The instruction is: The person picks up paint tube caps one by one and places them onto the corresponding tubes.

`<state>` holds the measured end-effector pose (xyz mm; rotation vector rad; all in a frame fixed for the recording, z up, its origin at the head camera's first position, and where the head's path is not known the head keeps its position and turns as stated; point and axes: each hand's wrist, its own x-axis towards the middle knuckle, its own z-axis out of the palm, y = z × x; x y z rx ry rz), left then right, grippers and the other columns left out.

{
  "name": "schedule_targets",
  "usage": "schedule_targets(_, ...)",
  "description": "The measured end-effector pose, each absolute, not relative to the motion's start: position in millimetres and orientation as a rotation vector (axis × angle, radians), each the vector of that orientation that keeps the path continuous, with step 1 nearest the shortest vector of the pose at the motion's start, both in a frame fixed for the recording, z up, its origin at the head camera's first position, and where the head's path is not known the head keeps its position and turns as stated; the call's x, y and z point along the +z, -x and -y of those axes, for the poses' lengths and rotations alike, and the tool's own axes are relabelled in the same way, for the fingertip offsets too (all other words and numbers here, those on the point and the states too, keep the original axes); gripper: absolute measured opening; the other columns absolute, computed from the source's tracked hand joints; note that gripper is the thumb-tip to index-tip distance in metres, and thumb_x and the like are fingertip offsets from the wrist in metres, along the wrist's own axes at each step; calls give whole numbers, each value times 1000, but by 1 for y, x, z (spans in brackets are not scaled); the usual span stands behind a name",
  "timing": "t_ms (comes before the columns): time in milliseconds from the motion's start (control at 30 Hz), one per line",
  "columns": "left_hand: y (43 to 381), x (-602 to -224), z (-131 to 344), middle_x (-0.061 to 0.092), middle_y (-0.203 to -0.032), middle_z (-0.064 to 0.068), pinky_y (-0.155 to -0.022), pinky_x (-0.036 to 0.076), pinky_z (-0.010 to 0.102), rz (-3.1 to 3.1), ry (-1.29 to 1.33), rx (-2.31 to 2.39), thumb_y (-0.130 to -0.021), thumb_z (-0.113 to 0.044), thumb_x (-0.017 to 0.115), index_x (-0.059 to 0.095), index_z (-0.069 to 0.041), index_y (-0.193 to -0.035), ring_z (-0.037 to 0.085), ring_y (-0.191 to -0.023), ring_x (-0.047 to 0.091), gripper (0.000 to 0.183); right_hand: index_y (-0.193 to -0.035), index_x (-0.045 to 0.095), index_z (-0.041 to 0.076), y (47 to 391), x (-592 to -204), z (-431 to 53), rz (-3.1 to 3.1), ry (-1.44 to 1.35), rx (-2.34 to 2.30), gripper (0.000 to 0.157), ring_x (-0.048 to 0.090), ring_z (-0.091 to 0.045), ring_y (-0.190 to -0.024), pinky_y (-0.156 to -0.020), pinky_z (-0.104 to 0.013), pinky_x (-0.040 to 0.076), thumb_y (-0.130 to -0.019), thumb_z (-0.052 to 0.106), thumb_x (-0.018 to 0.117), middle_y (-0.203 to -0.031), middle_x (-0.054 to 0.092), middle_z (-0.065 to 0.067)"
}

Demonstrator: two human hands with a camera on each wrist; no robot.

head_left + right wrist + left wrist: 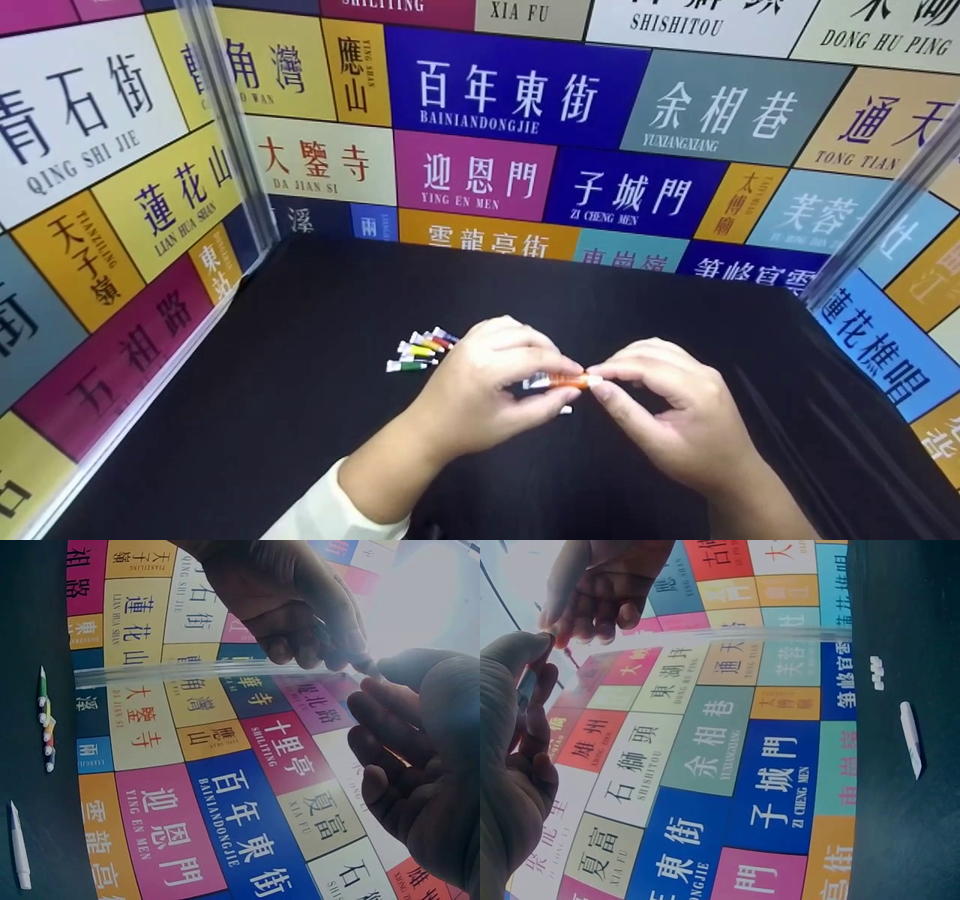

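My left hand (491, 375) pinches a small orange paint tube (564, 380) between thumb and fingers, its clear crimped end toward the palm. At the tube's white cap end, the thumb and forefinger of my right hand (679, 409) pinch it. Both hands are raised over the black table, fingertips meeting at the cap. Below the left hand lies a white tube (20, 847), mostly hidden in the head view. Left of that hand is a group of tubes, including a green tube (411, 365) and a yellow tube (416, 349).
Black cloth (315, 442) covers the table. Small white pieces (877, 673) lie near the white tube in the left wrist view. Panels with coloured street-name signs (517, 90) stand behind and at both sides, joined by clear corner strips (232, 135).
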<state>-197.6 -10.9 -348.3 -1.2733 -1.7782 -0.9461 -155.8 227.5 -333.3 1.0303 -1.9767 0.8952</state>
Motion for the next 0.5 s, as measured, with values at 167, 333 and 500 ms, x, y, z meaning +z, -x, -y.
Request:
schedule_targets(167, 197, -347, 10, 80, -97, -8, -91, 54, 24, 1762, 1267, -964, -93, -26, 85, 84, -19, -107, 8, -94, 72, 16, -112, 81, 5, 155, -335, -229, 1947, -1041, 927, 33, 67, -11, -91, -80, -16, 51, -79, -1, 86, -99, 79, -8)
schedule_targets(333, 196, -346, 10, 80, -96, -8, -92, 55, 24, 1749, 1256, -977, -93, -26, 85, 84, -18, -106, 7, -94, 72, 15, -111, 79, -2, 154, -332, -224, 1856, -1084, 938, 28, 69, -15, -98, -84, -15, 52, -88, 13, 87, -105, 77, -14)
schedule_targets(500, 196, -346, 10, 80, -97, -8, -93, 54, 24, 1743, 1257, -997, -94, -26, 85, 84, -18, -107, 8, -96, 72, 16, -103, 80, -5, 155, -329, -220, 1759, -1154, 966, 20, 70, -19, -98, -94, -17, 53, -93, 12, 84, -100, 76, -15)
